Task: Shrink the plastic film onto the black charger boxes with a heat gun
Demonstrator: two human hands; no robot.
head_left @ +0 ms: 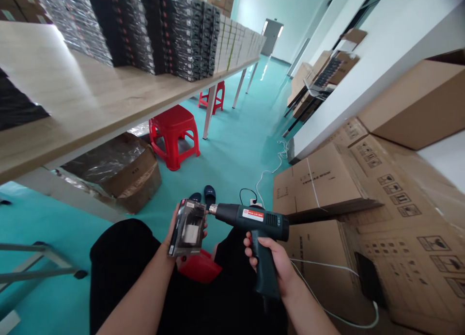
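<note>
My left hand (172, 228) is closed around a small dark product box (188, 228) with a clear, glossy front, fingers showing at its right edge. A pale patch shows through that front. In my right hand (271, 257) is a dark green heat gun (250, 218) with a red and white label, my fingers wrapped round its handle. Its metal nozzle points left at the upper right edge of the box, very close to it. Whether nozzle and box touch, I cannot tell. The lower end of the handle hangs over my dark-clothed lap.
A long wooden table (119, 92) on the left bears stacks of film-wrapped black boxes (181, 34) and white boxes (232, 44). Red stools (174, 131) and an open carton (134, 175) stand beneath. Large cartons (312, 180) line the right. A white cable (267, 172) crosses the floor.
</note>
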